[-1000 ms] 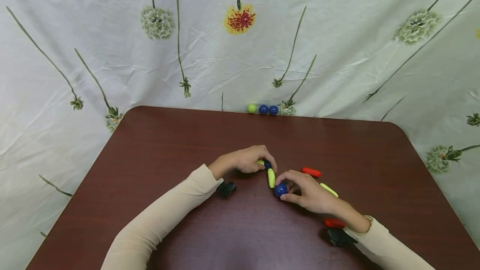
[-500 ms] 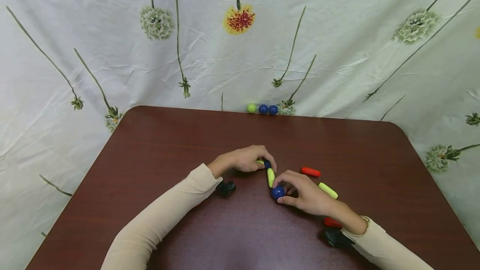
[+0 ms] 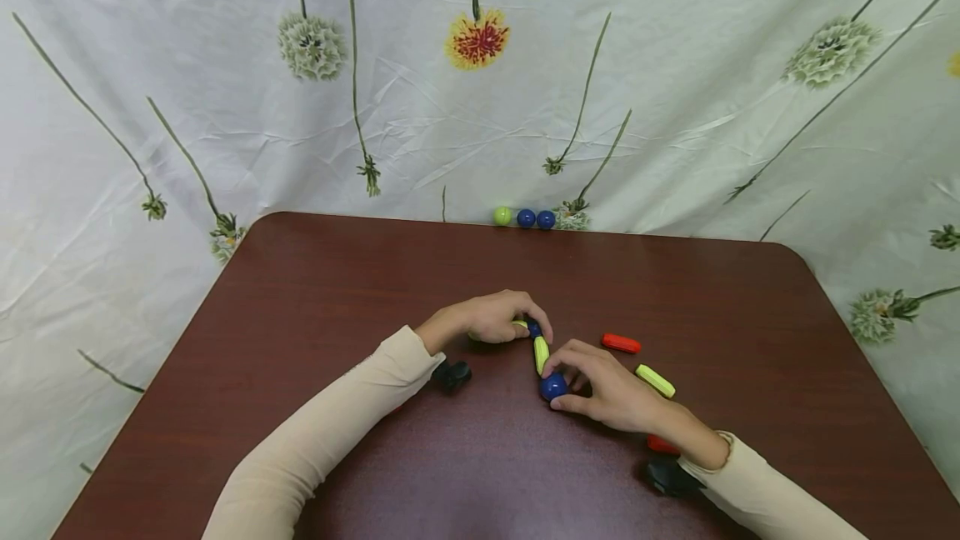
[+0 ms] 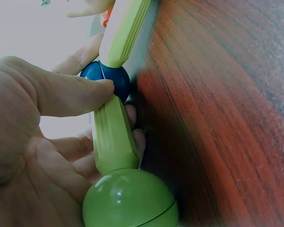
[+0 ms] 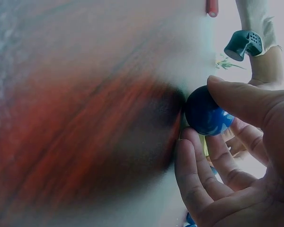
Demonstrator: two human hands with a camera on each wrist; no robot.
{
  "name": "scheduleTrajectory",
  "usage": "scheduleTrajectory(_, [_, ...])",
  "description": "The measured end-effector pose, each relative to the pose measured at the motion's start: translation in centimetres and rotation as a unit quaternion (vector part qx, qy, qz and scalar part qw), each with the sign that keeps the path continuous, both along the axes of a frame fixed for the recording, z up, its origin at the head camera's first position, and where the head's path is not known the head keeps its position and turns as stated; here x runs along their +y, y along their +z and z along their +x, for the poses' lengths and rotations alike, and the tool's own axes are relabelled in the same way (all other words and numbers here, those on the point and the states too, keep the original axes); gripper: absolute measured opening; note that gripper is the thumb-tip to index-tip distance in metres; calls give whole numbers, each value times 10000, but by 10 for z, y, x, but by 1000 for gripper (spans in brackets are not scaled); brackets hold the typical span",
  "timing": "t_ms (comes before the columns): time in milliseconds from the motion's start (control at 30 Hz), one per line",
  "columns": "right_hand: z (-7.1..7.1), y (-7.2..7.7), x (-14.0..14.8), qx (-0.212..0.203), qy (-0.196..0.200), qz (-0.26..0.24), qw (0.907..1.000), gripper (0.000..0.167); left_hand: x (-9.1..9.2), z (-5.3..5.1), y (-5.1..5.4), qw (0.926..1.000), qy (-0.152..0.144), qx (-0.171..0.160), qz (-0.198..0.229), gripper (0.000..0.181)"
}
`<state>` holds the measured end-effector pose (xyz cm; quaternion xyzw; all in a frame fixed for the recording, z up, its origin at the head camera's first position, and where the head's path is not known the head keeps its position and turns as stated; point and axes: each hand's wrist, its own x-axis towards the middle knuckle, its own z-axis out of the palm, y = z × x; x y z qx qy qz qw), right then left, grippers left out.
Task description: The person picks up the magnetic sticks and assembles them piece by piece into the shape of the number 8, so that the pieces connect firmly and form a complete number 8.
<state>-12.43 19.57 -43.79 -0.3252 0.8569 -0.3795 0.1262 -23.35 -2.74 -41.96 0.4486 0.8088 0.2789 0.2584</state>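
My left hand (image 3: 501,317) pinches a small blue ball (image 4: 114,78) between thumb and fingers. Two yellow-green rods meet that ball: one rod (image 4: 114,137) runs to a green ball (image 4: 130,201), the other rod (image 3: 542,355) reaches toward my right hand (image 3: 611,387). My right thumb and fingers grip a second blue ball (image 3: 553,386) at the near end of that rod, low over the table. In the right wrist view this blue ball (image 5: 206,111) sits between thumb and fingertips; whether it touches the rod cannot be told.
Right of my hands lie a red rod (image 3: 621,343) and a yellow-green rod (image 3: 656,381); another red rod (image 3: 662,444) is partly under my right forearm. One green ball (image 3: 502,216) and two blue balls (image 3: 536,219) line the table's far edge. A patterned cloth hangs behind.
My right hand has moved slightly left and nearer the front with the blue ball, to the near end of the rod. My left hand has barely moved.
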Motion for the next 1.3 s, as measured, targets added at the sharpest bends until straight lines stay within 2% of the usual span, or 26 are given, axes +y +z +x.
scheduleTrajectory(567, [1,-2,1,121,-55,17,9999,29,2,-1,-5,10000,-12,32,46,35])
scheduleTrajectory(867, [2,-1,2,274,-112,67,9995,29,4,-2,-5,9997,9,-219,71,31])
scheduleTrajectory(1300, [2,3,6,320,-133,-122,9993,29,2,3,-3,9999,78,117,-46,34])
